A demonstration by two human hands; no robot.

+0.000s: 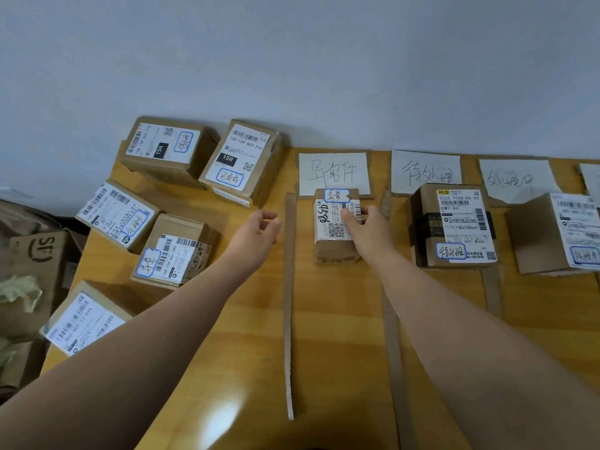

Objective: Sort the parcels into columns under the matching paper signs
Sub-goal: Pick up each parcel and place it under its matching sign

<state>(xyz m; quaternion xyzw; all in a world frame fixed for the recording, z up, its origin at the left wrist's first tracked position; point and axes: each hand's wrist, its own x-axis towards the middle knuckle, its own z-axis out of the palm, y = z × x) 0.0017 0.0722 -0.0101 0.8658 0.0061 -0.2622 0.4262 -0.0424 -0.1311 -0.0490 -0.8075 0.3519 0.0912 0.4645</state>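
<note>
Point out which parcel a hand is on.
The small parcel under the leftmost sign: the right hand holds its right side. The left hand hovers empty beside it, and no hand touches the other parcels.

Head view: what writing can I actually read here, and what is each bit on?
"异常件": first sign
"待处理": second sign
"处理中": third sign, faint
"异常": sticker on small parcel
"S02D T098-69 69", sticker "待处理": banded parcel
"15H-159-A03-210", "15H": back parcel
"SF": carton
Fine print and the other stickers: too small or blurred to read.
</note>
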